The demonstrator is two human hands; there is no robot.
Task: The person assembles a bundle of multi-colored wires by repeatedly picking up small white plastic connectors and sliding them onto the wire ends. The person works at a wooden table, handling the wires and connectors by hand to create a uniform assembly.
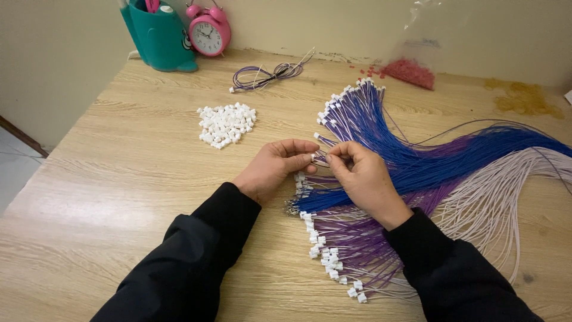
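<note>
My left hand (275,167) pinches a small white plastic connector (313,157) between thumb and forefinger. My right hand (362,175) meets it from the right, fingers closed on the end of a purple wire (322,161). Both hands rest above a fan of blue wires (381,134), purple wires (351,238) and pale pink wires (494,197) spread on the wooden table (119,179). Many wire ends carry white connectors (328,256). A heap of loose white connectors (226,124) lies to the upper left of my left hand.
A small coil of purple wire (265,76) lies near the back. A teal cup (159,36) and pink alarm clock (208,31) stand at the back left. A clear bag of red bits (410,70) leans against the wall. A yellowish stain (524,98) marks the right.
</note>
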